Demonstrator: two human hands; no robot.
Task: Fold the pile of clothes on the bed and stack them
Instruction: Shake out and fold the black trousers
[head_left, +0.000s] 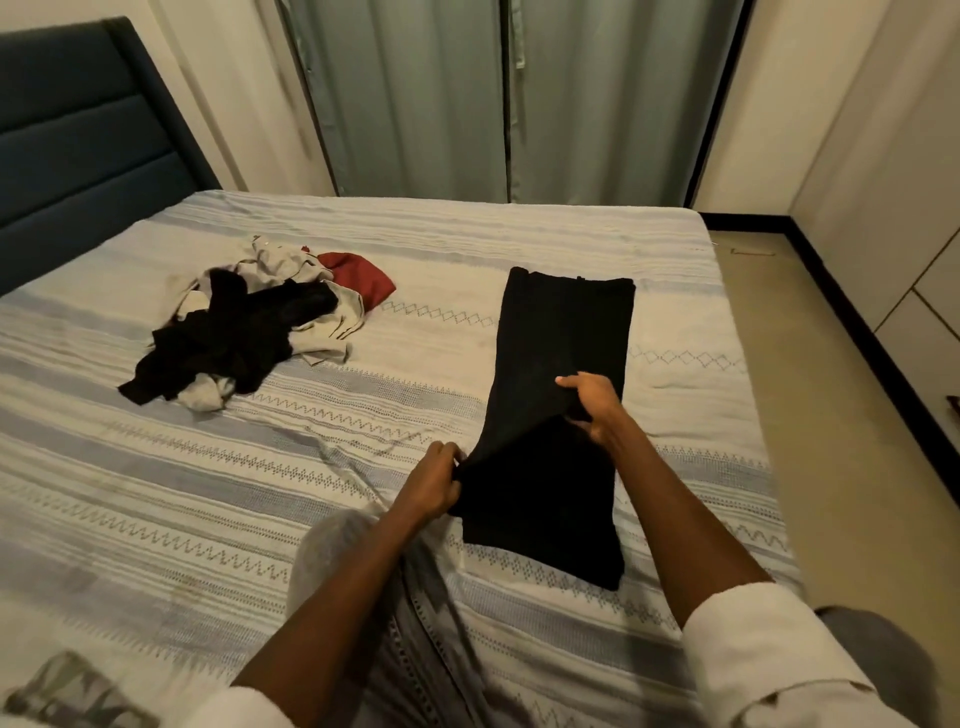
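Note:
A long black garment (563, 332), folded lengthwise, lies on the striped bed cover (260, 467) at centre right. Its near end is lifted and doubled over. My left hand (434, 480) pinches the left edge of that fold. My right hand (592, 405) grips the right edge, fingers curled round the cloth. At the left of the bed sits a loose pile of clothes (244, 327): black, grey-white and a dark red piece (358, 278).
A blue padded headboard (78, 135) stands at the far left. Grey-green curtains (467, 93) hang behind the bed. Bare floor (831, 415) and white cupboard doors run along the right. A patterned cloth (67, 696) shows at the bottom left corner.

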